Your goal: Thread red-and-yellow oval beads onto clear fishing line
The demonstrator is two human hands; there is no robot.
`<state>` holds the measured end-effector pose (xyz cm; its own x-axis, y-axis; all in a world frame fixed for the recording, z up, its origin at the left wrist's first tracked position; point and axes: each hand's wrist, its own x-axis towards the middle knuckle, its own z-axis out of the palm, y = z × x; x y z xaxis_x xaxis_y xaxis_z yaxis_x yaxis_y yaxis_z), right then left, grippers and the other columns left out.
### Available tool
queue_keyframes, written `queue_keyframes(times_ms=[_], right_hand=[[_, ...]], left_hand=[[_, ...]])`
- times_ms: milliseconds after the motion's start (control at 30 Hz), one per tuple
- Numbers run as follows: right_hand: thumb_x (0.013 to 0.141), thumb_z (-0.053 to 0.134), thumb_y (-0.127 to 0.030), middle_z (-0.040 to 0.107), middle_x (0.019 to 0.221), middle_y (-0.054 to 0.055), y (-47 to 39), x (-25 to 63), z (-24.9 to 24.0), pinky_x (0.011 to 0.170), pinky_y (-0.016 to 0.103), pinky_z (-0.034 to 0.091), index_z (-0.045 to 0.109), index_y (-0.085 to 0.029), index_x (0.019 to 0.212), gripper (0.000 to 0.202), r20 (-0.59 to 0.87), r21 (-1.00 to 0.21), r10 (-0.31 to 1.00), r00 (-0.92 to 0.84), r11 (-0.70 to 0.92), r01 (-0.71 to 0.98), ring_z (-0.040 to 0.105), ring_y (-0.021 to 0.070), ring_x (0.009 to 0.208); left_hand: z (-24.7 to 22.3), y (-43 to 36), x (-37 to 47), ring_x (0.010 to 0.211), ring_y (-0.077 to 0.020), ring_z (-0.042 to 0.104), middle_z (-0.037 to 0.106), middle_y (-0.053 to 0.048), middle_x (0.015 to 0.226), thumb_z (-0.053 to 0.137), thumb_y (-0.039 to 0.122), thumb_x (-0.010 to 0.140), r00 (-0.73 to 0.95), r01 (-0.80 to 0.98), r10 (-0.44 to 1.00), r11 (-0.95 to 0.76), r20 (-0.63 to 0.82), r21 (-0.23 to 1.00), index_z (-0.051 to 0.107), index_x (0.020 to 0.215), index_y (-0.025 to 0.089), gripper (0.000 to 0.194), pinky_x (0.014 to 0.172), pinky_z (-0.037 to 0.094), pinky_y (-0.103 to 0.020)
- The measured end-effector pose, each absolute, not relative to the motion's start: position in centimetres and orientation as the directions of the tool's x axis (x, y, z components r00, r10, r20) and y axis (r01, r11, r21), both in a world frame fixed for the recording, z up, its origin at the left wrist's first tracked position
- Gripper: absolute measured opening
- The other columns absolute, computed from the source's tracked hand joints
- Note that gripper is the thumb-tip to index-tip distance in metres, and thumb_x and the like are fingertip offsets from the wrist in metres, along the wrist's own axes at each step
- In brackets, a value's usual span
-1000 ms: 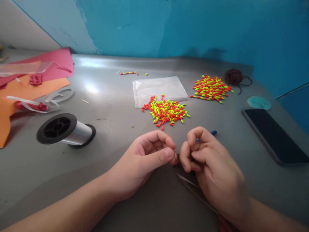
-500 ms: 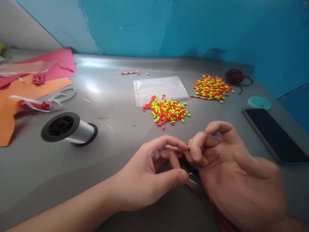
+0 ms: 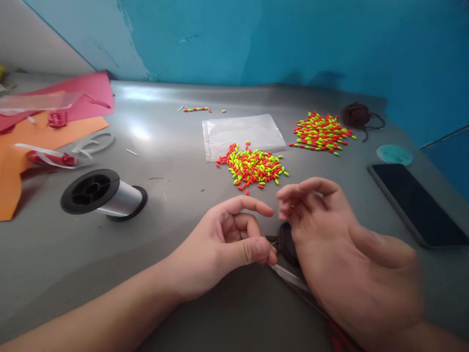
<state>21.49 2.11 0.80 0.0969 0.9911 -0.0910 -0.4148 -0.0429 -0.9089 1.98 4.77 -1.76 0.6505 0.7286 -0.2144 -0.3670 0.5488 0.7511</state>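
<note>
My left hand [image 3: 234,244] hovers over the near part of the table, its thumb and a finger pinched together. Whatever sits in that pinch is too small to make out; a thin pale sliver shows beside the fingertips. My right hand [image 3: 344,244] is palm up, fingers apart and loosely curled, with nothing visible in it. A small gap separates the two hands. Between and below them lie a dark rounded object [image 3: 288,244] and a long metal blade [image 3: 293,278], both partly hidden. Just beyond is a loose pile of red and yellow-green oval beads [image 3: 254,166].
A clear plastic bag [image 3: 242,132] lies behind the beads. Strung beads [image 3: 322,132] are heaped at back right, near dark yarn [image 3: 356,116]. A phone [image 3: 417,205] and a teal disc [image 3: 394,154] are at right. A line spool [image 3: 106,193] and coloured sheets [image 3: 91,98] are at left.
My hands have drawn slightly apart. The left has shifted left and closed its thumb onto a finger; the right's fingers have straightened and moved a little up and left.
</note>
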Motion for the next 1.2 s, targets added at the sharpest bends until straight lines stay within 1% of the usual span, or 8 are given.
queue_keyframes(times_ms=[133,233,367,467,667,933,1100,1200], right_hand=[[0.069,0.074,-0.036,0.065,0.119,0.009,2.5,20.8,0.5,0.096,0.046,0.051,0.071,-0.029,0.1,0.031,-0.075,-0.948,0.952,0.296,0.025,-0.319,0.06,0.0332,0.121],[0.076,0.068,-0.03,0.066,0.111,0.006,2.4,20.2,-0.2,0.088,0.04,0.049,0.071,-0.03,0.098,0.022,-0.043,-0.97,0.916,0.399,0.058,-0.237,0.061,0.0276,0.108],[0.097,0.059,-0.025,0.059,0.085,-0.001,1.8,19.9,-0.9,0.064,0.031,0.045,0.068,-0.028,0.096,0.009,-0.131,-0.986,0.964,0.233,-0.103,-0.128,0.052,0.0182,0.074],[0.104,0.056,-0.026,0.06,0.083,-0.003,1.5,20.1,-1.1,0.058,0.025,0.046,0.066,-0.028,0.095,0.014,-0.146,-0.987,0.982,0.118,-0.137,-0.085,0.052,0.0146,0.069],[0.109,0.055,-0.024,0.075,0.091,-0.005,1.3,20.2,-0.9,0.067,0.017,0.053,0.071,-0.029,0.103,0.018,-0.082,-0.996,0.995,0.063,-0.08,-0.036,0.065,0.0104,0.076],[0.107,0.061,-0.031,0.08,0.09,0.0,1.3,20.4,-0.2,0.071,0.022,0.06,0.079,-0.025,0.101,0.021,-0.012,-0.993,1.0,-0.026,-0.009,0.117,0.074,0.015,0.08],[0.107,0.062,-0.033,0.074,0.073,-0.002,1.2,20.3,0.1,0.055,0.025,0.056,0.074,-0.025,0.097,0.018,-0.007,-0.999,0.997,-0.075,-0.004,0.045,0.065,0.0136,0.057],[0.109,0.061,-0.035,0.068,0.064,-0.005,1.1,20.1,0.2,0.051,0.026,0.054,0.071,-0.027,0.097,0.017,0.004,-1.0,0.994,-0.105,0.002,-0.027,0.061,0.0128,0.049]], left_hand=[[-1.7,4.9,2.1,0.078,-0.0134,0.077,0.069,0.005,0.071,0.089,0.018,0.09,0.633,-0.431,0.75,0.55,-0.195,0.716,0.068,0.121,0.018,0.037,0.089,0.06,-0.031],[-1.5,5.0,2.1,0.075,-0.0124,0.075,0.069,0.006,0.069,0.089,0.017,0.089,0.611,-0.479,0.771,0.54,-0.178,0.692,0.067,0.121,0.017,0.038,0.089,0.06,-0.032],[-1.6,4.8,2.0,0.077,-0.0141,0.075,0.069,0.004,0.071,0.089,0.017,0.09,0.636,-0.437,0.754,0.528,-0.164,0.728,0.065,0.112,0.018,0.033,0.088,0.058,-0.033],[-1.4,4.5,1.9,0.081,-0.0154,0.072,0.073,-0.002,0.077,0.088,0.019,0.091,0.694,-0.349,0.696,0.551,-0.186,0.758,0.063,0.099,0.017,0.027,0.083,0.055,-0.031],[-0.9,4.0,1.9,0.084,-0.016,0.067,0.07,-0.005,0.08,0.089,0.022,0.089,0.735,-0.266,0.647,0.552,-0.205,0.79,0.059,0.087,0.016,0.03,0.08,0.051,-0.03],[-0.4,3.9,2.2,0.075,-0.0129,0.056,0.063,-0.002,0.079,0.088,0.023,0.087,0.779,-0.198,0.587,0.564,-0.221,0.802,0.057,0.083,0.016,0.033,0.07,0.044,-0.025],[-0.2,3.8,2.3,0.075,-0.013,0.054,0.061,-0.001,0.078,0.094,0.017,0.078,0.785,-0.143,0.558,0.586,-0.269,0.797,0.058,0.079,0.016,0.036,0.071,0.043,-0.026],[-0.2,3.8,2.3,0.075,-0.0134,0.055,0.062,-0.001,0.078,0.094,0.017,0.077,0.782,-0.14,0.554,0.601,-0.284,0.787,0.058,0.079,0.016,0.036,0.072,0.044,-0.025]])
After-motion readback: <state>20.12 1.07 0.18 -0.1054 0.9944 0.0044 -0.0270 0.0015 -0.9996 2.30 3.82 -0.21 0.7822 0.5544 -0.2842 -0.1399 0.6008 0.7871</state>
